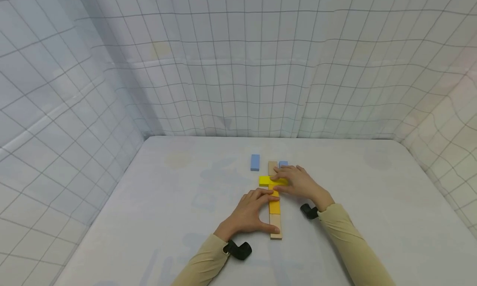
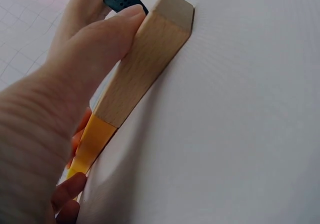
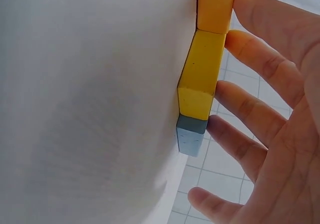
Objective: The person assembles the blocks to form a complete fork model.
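Flat blocks lie in a cross-like figure on the white table. A pale wooden block (image 1: 275,220) forms its near end, with orange blocks (image 1: 274,207) beyond it. Yellow pieces (image 1: 263,181) run across the line, and another wooden block (image 1: 273,167) lies past them. My left hand (image 1: 247,213) is spread along the left side, thumb on the near wooden block (image 2: 145,64) and fingertips at the orange part. The right hand (image 1: 296,183) rests its fingertips on the yellow (image 3: 200,64) and orange (image 3: 216,9) blocks, fingers spread and slightly bent.
One blue block (image 1: 255,162) lies left of the far wooden block. A second blue block (image 1: 283,164) sits to its right, partly behind my right hand. Grid-patterned curtains (image 1: 238,70) hang beyond the table's back edge and on both sides.
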Demonstrator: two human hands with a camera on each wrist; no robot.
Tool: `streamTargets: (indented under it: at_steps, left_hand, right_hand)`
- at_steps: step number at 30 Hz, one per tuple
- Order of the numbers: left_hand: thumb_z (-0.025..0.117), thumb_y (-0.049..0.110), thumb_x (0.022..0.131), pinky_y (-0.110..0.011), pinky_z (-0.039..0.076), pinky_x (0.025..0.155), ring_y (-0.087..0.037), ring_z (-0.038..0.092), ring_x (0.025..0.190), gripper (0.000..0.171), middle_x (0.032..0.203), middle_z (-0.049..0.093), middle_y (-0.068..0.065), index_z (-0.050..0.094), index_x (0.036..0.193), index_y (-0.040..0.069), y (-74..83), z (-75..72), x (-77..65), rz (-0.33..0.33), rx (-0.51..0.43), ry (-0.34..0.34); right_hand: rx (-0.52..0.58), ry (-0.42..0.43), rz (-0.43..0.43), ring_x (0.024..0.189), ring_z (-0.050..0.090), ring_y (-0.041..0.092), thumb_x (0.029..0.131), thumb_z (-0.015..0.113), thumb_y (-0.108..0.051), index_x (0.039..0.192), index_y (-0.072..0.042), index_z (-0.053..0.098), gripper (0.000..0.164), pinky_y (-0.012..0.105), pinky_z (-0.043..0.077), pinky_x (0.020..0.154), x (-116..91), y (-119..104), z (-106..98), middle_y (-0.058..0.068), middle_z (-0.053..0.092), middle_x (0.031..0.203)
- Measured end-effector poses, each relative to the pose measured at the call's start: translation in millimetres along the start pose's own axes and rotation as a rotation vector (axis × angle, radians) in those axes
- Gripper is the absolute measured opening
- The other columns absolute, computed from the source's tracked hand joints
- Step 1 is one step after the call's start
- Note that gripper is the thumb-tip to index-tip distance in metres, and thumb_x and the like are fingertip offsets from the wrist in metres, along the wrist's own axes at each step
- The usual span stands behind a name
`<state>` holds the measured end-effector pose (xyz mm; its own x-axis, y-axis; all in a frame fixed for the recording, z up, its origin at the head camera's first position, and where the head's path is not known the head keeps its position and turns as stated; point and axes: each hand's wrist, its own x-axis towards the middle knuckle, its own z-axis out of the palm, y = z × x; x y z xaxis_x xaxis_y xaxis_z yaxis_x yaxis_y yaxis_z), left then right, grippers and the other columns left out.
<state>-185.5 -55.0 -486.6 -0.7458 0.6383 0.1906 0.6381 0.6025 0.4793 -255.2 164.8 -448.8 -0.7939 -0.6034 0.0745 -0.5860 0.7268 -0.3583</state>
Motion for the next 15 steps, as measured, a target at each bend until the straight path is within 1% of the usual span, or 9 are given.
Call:
streamTargets:
  at_steps: [6, 10, 15]
  left_hand:
    - [0.072, 0.064, 0.070, -0.041, 0.033, 0.097, -0.016, 0.033, 0.129, 0.080, 0.142, 0.036, 0.004, 0.049, 0.138, 0.029, 3.0, -2.3, 0.5, -0.004, -0.005, -0.015]
    - [0.070, 0.067, 0.070, -0.042, 0.033, 0.098, -0.017, 0.034, 0.129, 0.081, 0.142, 0.037, 0.003, 0.048, 0.138, 0.028, 2.9, -3.9, 1.2, 0.008, 0.033, -0.019]
    - [0.066, 0.070, 0.071, -0.042, 0.034, 0.099, -0.018, 0.037, 0.127, 0.084, 0.141, 0.038, 0.001, 0.048, 0.139, 0.024, 3.4, -5.2, 1.7, 0.030, 0.086, -0.016]
  right_hand:
    - [-0.002, 0.005, -0.005, 0.128, 0.040, 0.032, 0.089, 0.065, -0.041, 0.118, -0.015, 0.067, 0.039, 0.065, 0.020, 0.101, -1.5, 1.0, -0.1, 0.008, 0.048, 0.140]
    - [-0.007, -0.002, 0.001, 0.129, 0.040, 0.032, 0.089, 0.065, -0.041, 0.118, -0.015, 0.068, 0.039, 0.064, 0.020, 0.102, 0.3, 0.8, -0.7, 0.008, 0.048, 0.140]
    - [-0.019, -0.005, 0.004, 0.128, 0.040, 0.032, 0.089, 0.066, -0.040, 0.117, -0.015, 0.068, 0.037, 0.064, 0.020, 0.101, 0.6, 0.7, -0.8, 0.008, 0.048, 0.140]
